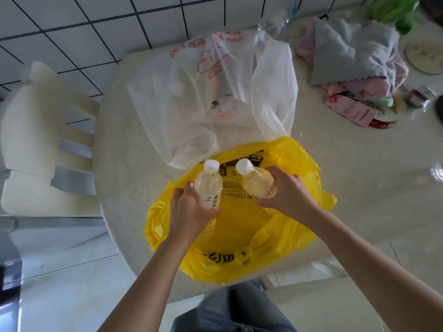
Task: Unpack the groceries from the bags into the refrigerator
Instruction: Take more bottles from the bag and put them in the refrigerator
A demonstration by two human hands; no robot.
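Two bottles up out of the yellow bag (239,226), one per hand. Left hand (189,209) wrapped round the lower body of the left bottle (208,185), thumb across the label, cap up and tipped slightly toward 12 o'clock. Right hand (287,192) clamped on the right bottle (257,182) from the 3 o'clock side, that one leaning with its cap toward 11 o'clock. Both have white caps and clear liquid; the yellow tint probably comes from the bag behind. Bottles are side by side, near but apart, held above the bag mouth, not resting in it

Likely reason for the double grip: take both in one trip to the refrigerator, which is not in view. Grips sit low on the bodies, so the caps stay free

Yellow bag lies open on the tabletop (347,176) at 6 o'clock, mouth spread; its remaining contents cannot be made out. White bag (215,92) sits just beyond it at 12 o'clock, touching its far edge, still bulging with pale items, so judged unpacked yet. Pile of cloths (352,58) at 2 o'clock, pink packet (352,111) below it. Chair (36,140) at 9 o'clock

Early in the task; next is turning away with both bottles
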